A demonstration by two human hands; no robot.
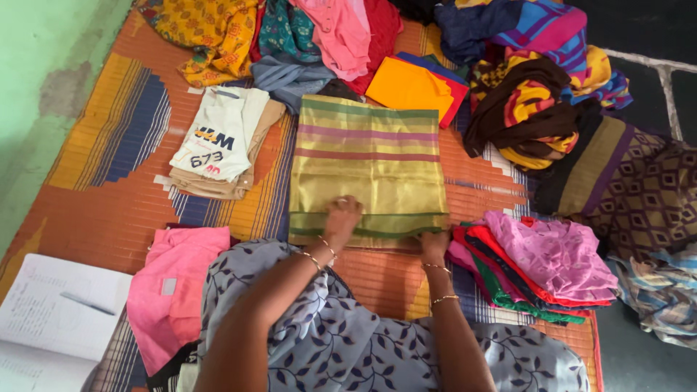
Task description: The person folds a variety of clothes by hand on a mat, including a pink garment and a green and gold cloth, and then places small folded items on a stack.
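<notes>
Spread over the floor is a woven mat [109,210] in orange, blue and yellow stripes, with a pale green wall [36,87] along its left edge and dark floor tiles [653,43] at the upper right. At the middle of the mat lies a folded green-gold sari [370,163] with maroon and green bands across its far half. The left hand [341,215] rests palm down on the sari's near edge, fingers bent and pressed to the cloth; whether it pinches a fold I cannot tell. The right hand [434,245] sits at the sari's near right corner, fingers curled down over the edge and touching it, with bangles on both wrists. Nearest the camera, the person's lap is covered by grey-blue leaf-print cloth [348,341].

Just right of the right hand lies a stack of folded garments [552,261], pink on top with red and green layers beneath. Left of the lap lies a folded pink garment [178,290], and beyond it an open notebook [54,319] with a pen [87,303] on the page. Beside the sari's far left corner, a white printed shirt [218,138] rests on a beige piece. Across the top, loose clothes are heaped: a yellow printed one [210,36], a folded orange piece [406,87], and a brown-and-yellow bundle [530,109].
</notes>
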